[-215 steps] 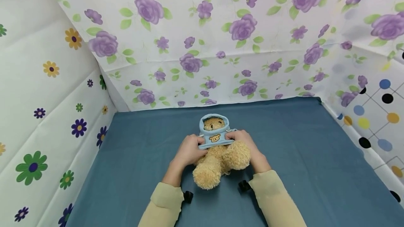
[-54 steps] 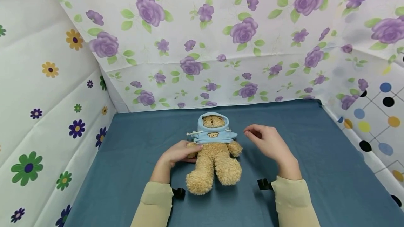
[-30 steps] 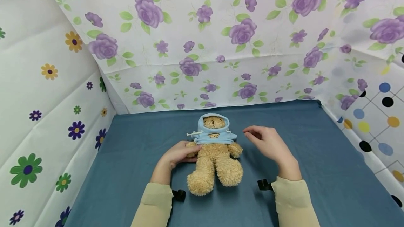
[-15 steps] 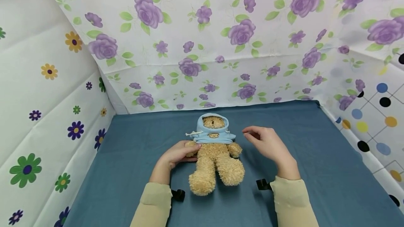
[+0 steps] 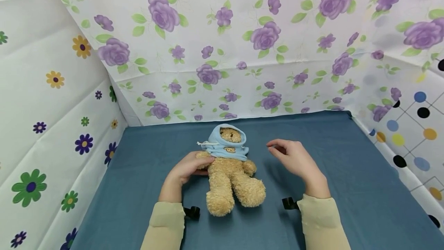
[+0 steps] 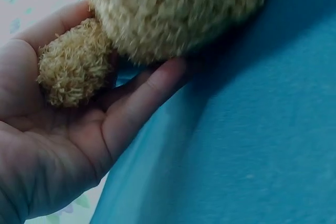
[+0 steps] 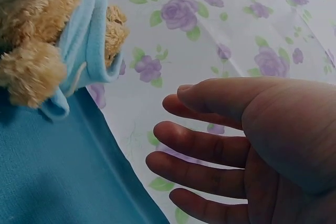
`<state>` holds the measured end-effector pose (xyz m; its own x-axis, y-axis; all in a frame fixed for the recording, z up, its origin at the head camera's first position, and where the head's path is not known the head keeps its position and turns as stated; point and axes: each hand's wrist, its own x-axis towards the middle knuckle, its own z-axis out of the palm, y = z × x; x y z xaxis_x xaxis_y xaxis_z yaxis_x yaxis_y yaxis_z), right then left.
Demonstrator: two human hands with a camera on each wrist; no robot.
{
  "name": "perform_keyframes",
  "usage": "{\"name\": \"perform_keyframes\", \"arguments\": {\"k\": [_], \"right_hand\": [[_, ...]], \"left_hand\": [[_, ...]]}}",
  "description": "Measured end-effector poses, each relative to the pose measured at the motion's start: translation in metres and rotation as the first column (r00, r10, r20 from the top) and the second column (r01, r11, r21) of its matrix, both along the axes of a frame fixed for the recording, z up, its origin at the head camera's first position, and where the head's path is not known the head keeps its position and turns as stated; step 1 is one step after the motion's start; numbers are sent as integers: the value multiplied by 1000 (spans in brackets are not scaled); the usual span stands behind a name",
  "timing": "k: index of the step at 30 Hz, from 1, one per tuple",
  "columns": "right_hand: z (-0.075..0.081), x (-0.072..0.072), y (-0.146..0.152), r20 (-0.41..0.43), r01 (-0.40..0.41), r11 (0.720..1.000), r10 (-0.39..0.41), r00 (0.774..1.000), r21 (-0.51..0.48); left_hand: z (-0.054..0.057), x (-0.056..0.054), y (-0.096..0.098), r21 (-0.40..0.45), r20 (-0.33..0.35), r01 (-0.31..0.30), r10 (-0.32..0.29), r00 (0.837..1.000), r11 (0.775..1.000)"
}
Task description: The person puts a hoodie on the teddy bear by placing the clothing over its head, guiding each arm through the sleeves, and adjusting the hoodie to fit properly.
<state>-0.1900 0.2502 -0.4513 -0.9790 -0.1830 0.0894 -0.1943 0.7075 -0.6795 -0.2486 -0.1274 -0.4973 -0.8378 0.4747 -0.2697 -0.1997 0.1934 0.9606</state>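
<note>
A tan plush teddy bear [image 5: 225, 171] wears a light blue hoodie [image 5: 227, 147] with a small animal patch. The hood surrounds its face, and a white drawstring [image 5: 207, 143] hangs out at the left. My left hand [image 5: 189, 167] grips the bear's side, thumb in front and fingers behind. In the left wrist view, the bear's paw [image 6: 76, 64] lies against my palm. Off to the bear's right, my right hand [image 5: 295, 159] hovers apart from it, holding nothing. Its fingers [image 7: 199, 144] are loosely bent in the right wrist view.
Dark blue cloth [image 5: 347, 173] covers the table. Behind it hangs a white sheet [image 5: 236, 45] with purple roses. A flower-printed sheet [image 5: 62, 126] stands at the left and a dotted one [image 5: 412, 142] at the right. Each wrist carries a small black device [image 5: 192, 213].
Earlier both hands held the hoodie's lower edge; the right hand then let go and moved right. Just now, my left hand has shifted the bear left and turned it slightly.
</note>
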Motion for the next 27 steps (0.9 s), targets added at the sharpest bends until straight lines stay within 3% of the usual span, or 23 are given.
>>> {"name": "perform_keyframes", "arguments": {"k": [5,8,16,23,27], "right_hand": [[0,1,1,2,6,1000,-6,1000,5],[0,1,2,0,9,1000,-9,1000,10],[0,3,3,-6,20,1000,-20,1000,24],[1,3,4,0,19,999,-19,1000,38],[2,3,4,5,15,999,-15,1000,43]], "left_hand": [[10,2,-8,-41,-24,-57,56,998,998],[21,5,-16,-107,-51,-86,80,995,991],[54,21,-41,-337,-149,-166,121,981,927],[62,29,-53,-361,-140,-136,91,986,922],[66,32,-60,-385,-153,-158,105,983,909]]}}
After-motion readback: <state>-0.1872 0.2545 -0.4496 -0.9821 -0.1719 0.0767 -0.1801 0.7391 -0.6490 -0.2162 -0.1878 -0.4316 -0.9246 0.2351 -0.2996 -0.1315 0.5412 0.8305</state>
